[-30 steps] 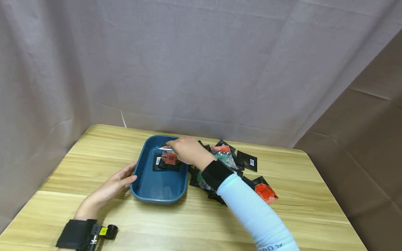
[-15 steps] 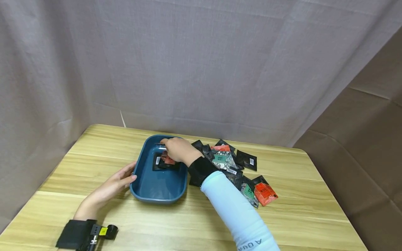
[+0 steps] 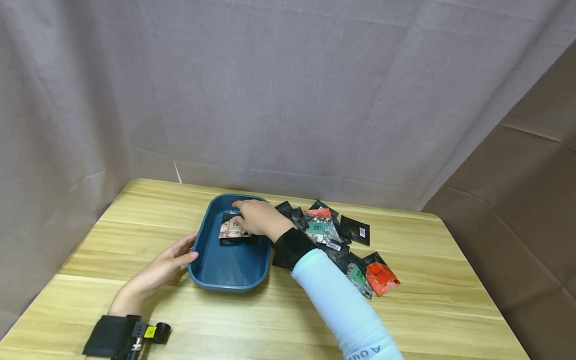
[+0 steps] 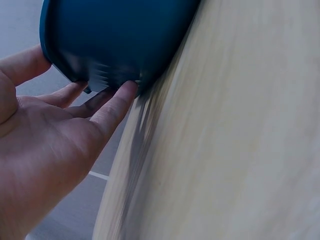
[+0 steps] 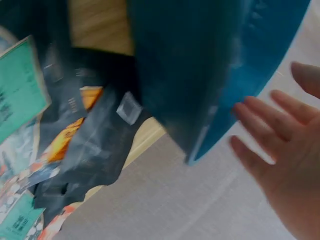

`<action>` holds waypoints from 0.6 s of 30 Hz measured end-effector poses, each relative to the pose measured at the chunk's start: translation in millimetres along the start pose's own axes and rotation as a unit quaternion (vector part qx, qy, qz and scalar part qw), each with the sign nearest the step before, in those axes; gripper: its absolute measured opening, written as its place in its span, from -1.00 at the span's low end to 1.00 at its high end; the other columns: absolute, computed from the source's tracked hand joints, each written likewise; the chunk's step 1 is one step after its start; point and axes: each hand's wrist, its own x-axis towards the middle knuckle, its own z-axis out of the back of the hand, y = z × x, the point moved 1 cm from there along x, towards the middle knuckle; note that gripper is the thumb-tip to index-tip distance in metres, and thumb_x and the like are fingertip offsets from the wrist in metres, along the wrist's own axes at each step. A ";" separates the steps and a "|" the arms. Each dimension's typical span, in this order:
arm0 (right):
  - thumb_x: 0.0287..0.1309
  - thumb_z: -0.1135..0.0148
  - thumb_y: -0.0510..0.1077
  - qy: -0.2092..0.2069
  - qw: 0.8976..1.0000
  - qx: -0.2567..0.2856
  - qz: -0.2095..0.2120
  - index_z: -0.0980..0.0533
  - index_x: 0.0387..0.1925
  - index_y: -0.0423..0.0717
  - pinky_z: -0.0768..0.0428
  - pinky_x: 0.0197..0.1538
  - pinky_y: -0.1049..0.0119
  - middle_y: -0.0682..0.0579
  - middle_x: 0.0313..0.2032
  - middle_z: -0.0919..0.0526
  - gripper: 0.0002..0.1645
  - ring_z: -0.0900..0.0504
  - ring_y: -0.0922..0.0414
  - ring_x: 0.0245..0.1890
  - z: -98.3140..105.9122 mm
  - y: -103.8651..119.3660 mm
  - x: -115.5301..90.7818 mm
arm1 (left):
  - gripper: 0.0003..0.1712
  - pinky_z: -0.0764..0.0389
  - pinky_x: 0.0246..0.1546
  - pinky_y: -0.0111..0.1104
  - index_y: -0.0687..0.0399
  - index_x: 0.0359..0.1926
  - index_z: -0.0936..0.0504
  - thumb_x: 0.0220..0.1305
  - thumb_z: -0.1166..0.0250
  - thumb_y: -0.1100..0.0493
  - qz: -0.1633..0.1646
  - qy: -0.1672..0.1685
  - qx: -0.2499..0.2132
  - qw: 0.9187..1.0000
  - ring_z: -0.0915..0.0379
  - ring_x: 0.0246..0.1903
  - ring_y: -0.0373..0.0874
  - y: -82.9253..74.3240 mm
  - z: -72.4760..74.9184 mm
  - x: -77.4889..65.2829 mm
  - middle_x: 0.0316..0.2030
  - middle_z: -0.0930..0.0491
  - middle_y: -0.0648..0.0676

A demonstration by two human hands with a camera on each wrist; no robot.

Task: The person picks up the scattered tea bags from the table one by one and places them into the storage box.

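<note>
My left hand (image 3: 168,262) holds the left side of a deep blue plastic tray (image 3: 227,272), thumb at the rim. In the left wrist view its fingertips (image 4: 127,90) press the tray's outer wall (image 4: 120,40). My right hand (image 3: 258,218) is over the tray's far right part. Just under its fingers lies a small packet (image 3: 230,229) with a pale patterned front, on top of dark packets in the tray. The right wrist view shows the fingers (image 5: 267,117) spread and loosely bent beside the tray wall (image 5: 270,50), nothing between them.
Right of the tray lies a loose heap of small black packets (image 3: 337,256), some with green labels (image 3: 317,228). A red-labelled packet (image 3: 381,277) lies at the heap's near right, a black one (image 3: 354,230) at its far right. A grey curtain (image 3: 288,100) hangs behind the wooden table (image 3: 427,300).
The pale patterned packet now lies over the red-labelled one in the tray. My right hand has moved slightly left and let go. My left hand and the tray have stayed put.
</note>
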 end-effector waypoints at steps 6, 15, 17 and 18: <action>0.47 -0.05 0.04 -0.064 0.997 0.000 0.040 -0.29 0.45 0.00 -0.27 0.40 0.16 -0.01 0.41 -0.33 -0.40 -0.29 0.04 0.39 -3.9 -13.7 -20.0 | -0.20 0.05 0.37 0.16 0.41 0.52 0.16 0.51 -0.04 0.18 -0.001 0.008 -0.010 1.000 0.26 0.45 0.35 0.0 -3.0 2.0 0.49 0.21 0.47; 0.44 -0.11 0.06 -0.101 0.990 0.100 0.003 -0.26 0.47 0.03 -0.17 0.44 0.02 -0.05 0.44 -0.27 -0.34 -0.19 -0.03 0.44 -3.6 -38.7 -61.4 | -0.20 0.06 0.37 0.14 0.43 0.51 0.17 0.50 -0.04 0.19 -0.001 0.006 -0.008 1.000 0.27 0.45 0.34 -1.1 -2.8 2.5 0.49 0.21 0.47; 0.42 -0.13 0.05 -0.121 0.989 0.090 0.000 -0.27 0.46 0.01 -0.16 0.44 -0.02 -0.08 0.44 -0.27 -0.34 -0.19 -0.06 0.44 -5.5 -43.7 -73.6 | -0.20 0.04 0.36 0.13 0.43 0.51 0.17 0.50 -0.04 0.19 0.001 0.004 -0.007 1.000 0.27 0.46 0.34 -0.6 -2.6 1.8 0.49 0.21 0.47; 0.42 -0.15 0.04 -0.134 0.988 0.083 -0.001 -0.28 0.45 0.00 -0.15 0.44 -0.04 -0.09 0.44 -0.27 -0.34 -0.19 -0.08 0.44 -6.5 -46.3 -79.6 | -0.21 0.03 0.36 0.12 0.43 0.51 0.17 0.51 -0.04 0.19 0.002 0.004 -0.007 1.000 0.26 0.46 0.33 -0.4 -2.7 1.3 0.49 0.21 0.47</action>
